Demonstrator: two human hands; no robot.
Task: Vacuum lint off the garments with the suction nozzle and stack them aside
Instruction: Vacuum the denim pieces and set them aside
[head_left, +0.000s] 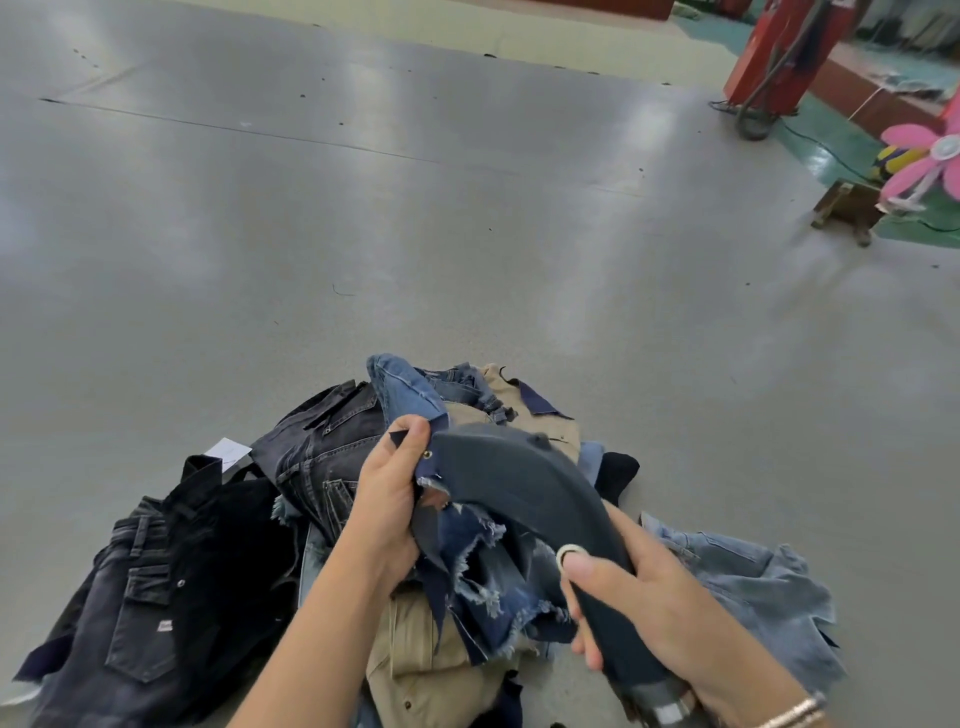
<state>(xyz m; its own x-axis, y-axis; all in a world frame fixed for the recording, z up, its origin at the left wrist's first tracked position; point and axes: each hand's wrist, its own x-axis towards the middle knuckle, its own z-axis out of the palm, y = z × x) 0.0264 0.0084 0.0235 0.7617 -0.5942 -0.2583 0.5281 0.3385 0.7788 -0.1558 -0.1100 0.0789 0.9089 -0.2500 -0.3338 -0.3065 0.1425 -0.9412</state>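
Closest to the camera, the right hand wraps its fingers and thumb round the dark handle of the suction nozzle, a curved dark grey tool whose broad head reaches up toward 12 o'clock and lies against the cloth held by the other hand. A pale ring on the nozzle shows just above the thumb, and a bracelet circles the wrist at 5 o'clock.

Left hand, at 9 o'clock from the nozzle head, is clenched round a bunch of dark blue frayed denim, thumb pressed on top beside a small metal rivet; the fabric hangs in ragged fringes between the two hands. Both hands are closed on what they hold, and they sit near each other, joined only through the cloth and the tool.

Under them a heap of garments lies on the grey worktop: khaki trousers directly below, black jeans at 10 o'clock, a black pair with a flap pocket at 8 o'clock, light blue denim at 3 o'clock, and more blue denim at 12 o'clock.

A white paper tag lies by the black garments; any writing on it is too small to read. A small pale label on the flap pocket is likewise illegible.
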